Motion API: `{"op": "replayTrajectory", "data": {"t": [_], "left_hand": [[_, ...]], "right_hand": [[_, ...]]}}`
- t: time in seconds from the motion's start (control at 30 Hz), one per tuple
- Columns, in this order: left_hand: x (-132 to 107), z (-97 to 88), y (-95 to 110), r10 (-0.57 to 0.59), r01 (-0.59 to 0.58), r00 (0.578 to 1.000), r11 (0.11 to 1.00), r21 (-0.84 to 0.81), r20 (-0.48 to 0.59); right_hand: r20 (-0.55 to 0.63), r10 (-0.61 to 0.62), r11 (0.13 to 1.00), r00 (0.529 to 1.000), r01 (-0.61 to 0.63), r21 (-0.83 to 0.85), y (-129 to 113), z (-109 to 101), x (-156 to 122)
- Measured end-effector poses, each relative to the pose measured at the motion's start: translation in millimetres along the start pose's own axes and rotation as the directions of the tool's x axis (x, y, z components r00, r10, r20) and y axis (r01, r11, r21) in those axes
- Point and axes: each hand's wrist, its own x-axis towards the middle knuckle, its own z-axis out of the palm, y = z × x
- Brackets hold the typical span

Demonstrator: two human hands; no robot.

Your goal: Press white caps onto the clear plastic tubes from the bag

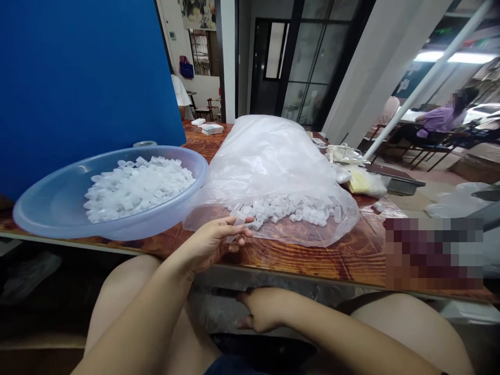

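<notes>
Over the table's front edge, my left hand (222, 237) pinches a small clear plastic piece (239, 221) between thumb and fingers. Just behind it, several small translucent plastic pieces (289, 208) spill toward the mouth of a large clear plastic bag (269, 151), which lies on the table. Below the table edge, over my lap, is my right hand (265, 310). Its visible fingers are apart in the shadow, and I see nothing plainly held in them. A clear plastic sheet or bag (222, 312) hangs close to its fingertips.
A blue translucent basin (50, 208) of similar pieces stands at the left of the wooden table (312, 263). A blue panel (78, 73) rises behind it. Plastic packets (361, 179) lie to the right. A person in purple (439, 120) sits in the right background.
</notes>
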Motion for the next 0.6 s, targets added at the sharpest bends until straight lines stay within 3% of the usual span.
{"op": "replayTrajectory", "data": {"t": [0.07, 0.1, 0.13, 0.17, 0.2, 0.23, 0.27, 0.3, 0.33, 0.37, 0.43, 0.5, 0.6], "left_hand": [[-1.3, 2.9, -4.2, -0.003, -0.003, 0.999, 0.992, 0.125, 0.042], [-0.7, 4.3, -7.3, 0.004, -0.014, 0.998, 0.982, 0.186, 0.056], [0.8, 5.9, -11.0, 0.026, -0.041, 0.998, 0.97, 0.241, 0.063], [3.0, 7.8, -15.1, 0.066, -0.083, 0.996, 0.952, 0.294, 0.067], [5.6, 10.1, -19.4, 0.118, -0.135, 0.991, 0.928, 0.348, 0.067], [8.2, 12.9, -23.6, 0.179, -0.187, 0.982, 0.893, 0.409, 0.058], [10.6, 16.0, -27.7, 0.24, -0.23, 0.97, 0.849, 0.475, 0.042], [12.2, 19.4, -31.3, 0.29, -0.257, 0.957, 0.801, 0.542, 0.024], [13.1, 22.8, -34.4, 0.324, -0.264, 0.946, 0.754, 0.601, 0.01], [13.2, 25.9, -36.8, 0.342, -0.257, 0.94, 0.718, 0.647, -0.007], [11.7, 30.7, -40.1, 0.364, -0.231, 0.93, 0.676, 0.699, -0.045], [9.7, 33.0, -41.6, 0.381, -0.208, 0.921, 0.665, 0.718, -0.086], [10.1, 33.5, -42.7, 0.394, -0.193, 0.91, 0.679, 0.708, -0.131]], "right_hand": [[0.019, -0.091, 0.993, 0.996, 0.089, 0.075, -5.0, -26.6, -20.4], [-0.042, -0.146, 0.97, 0.988, 0.152, 0.191, -3.6, -39.3, -28.9], [-0.194, -0.17, 0.946, 0.966, 0.215, 0.242, 0.7, -50.7, -35.3], [-0.398, -0.171, 0.936, 0.901, 0.274, 0.219, 7.8, -60.4, -39.2], [-0.6, -0.148, 0.945, 0.786, 0.292, 0.149, 17.1, -68.3, -40.2], [-0.76, -0.124, 0.967, 0.638, 0.25, 0.052, 27.9, -74.2, -38.6], [-0.858, -0.11, 0.985, 0.502, 0.17, -0.026, 39.2, -78.5, -34.7], [-0.905, -0.1, 0.994, 0.414, 0.084, -0.071, 50.1, -81.5, -29.3], [-0.922, -0.093, 0.995, 0.375, 0.012, -0.095, 59.5, -83.3, -23.1], [-0.923, -0.09, 0.993, 0.373, -0.034, -0.111, 67.1, -84.3, -16.9], [-0.905, -0.089, 0.99, 0.416, -0.066, -0.128, 75.6, -85.1, -7.3], [-0.889, -0.087, 0.989, 0.449, -0.071, -0.133, 76.6, -85.5, -3.7], [-0.886, -0.073, 0.988, 0.458, -0.089, -0.128, 71.4, -86.9, -8.2]]}}
